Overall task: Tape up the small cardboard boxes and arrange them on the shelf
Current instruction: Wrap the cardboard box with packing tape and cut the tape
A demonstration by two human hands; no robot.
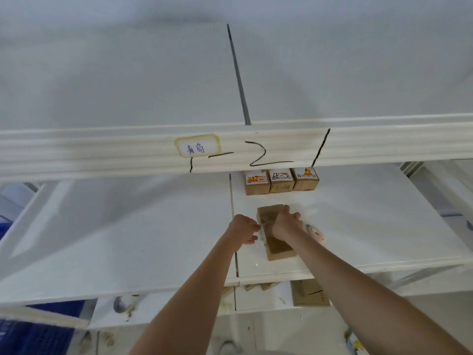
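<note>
A brown cardboard box [277,245] lies lengthwise on the white shelf [358,226], near its front edge. My right hand [285,221] lies over the box's top, fingers curled over its far end. My left hand [243,228] is at the box's left side, fingertips pinching something small and pale at its edge; what it is stays blurred. A roll of tape [314,233] lies on the shelf just right of the box, half hidden by my right wrist. Three small labelled cardboard boxes [281,180] stand in a row at the back of the shelf.
The upper shelf's front beam [102,152] crosses the view above my hands, with a yellow-framed label [197,146]. A dark seam [234,242] divides the shelf board left of the box. More cardboard [309,293] lies on the shelf below. Something blue [38,329] is at lower left.
</note>
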